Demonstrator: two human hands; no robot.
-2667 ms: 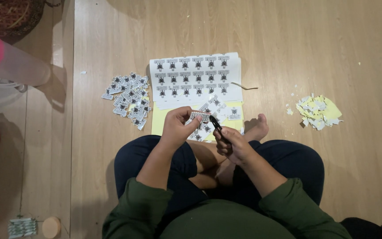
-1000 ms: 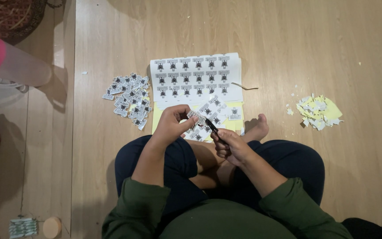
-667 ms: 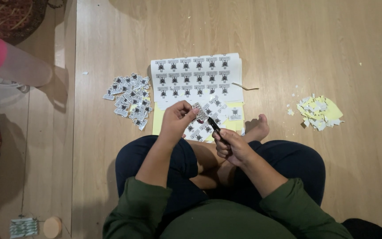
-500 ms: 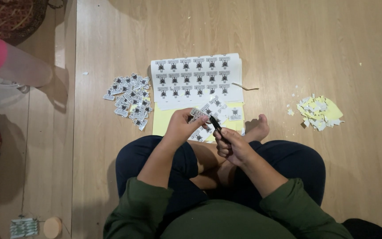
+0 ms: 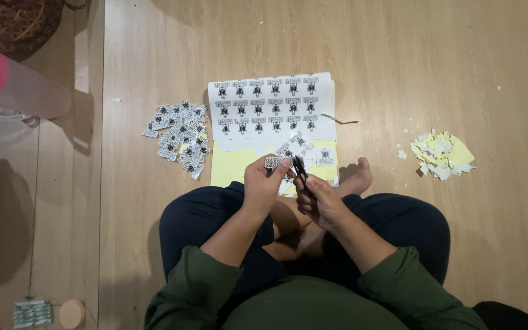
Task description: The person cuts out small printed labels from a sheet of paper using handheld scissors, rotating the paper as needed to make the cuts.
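Note:
I sit cross-legged on a wooden floor. My left hand (image 5: 264,181) pinches a small printed paper cut-out (image 5: 277,162) by its edge. My right hand (image 5: 319,198) grips black scissors (image 5: 300,171), whose blades meet that cut-out. In front of my knees lies a white sheet of printed black-and-white figures (image 5: 270,107) on top of yellow backing paper (image 5: 233,165). A few loose cut-outs (image 5: 304,146) rest on the yellow paper just beyond my hands.
A pile of several finished cut-outs (image 5: 179,135) lies to the left of the sheet. Scraps of white and yellow paper (image 5: 441,154) lie at the right. A clear bottle with a pink cap (image 5: 7,85) lies at far left, a woven basket (image 5: 13,21) above it.
My left hand has turned and shifted the small cut-out slightly between the blades while the scissors kept working. The piles and sheet have not moved.

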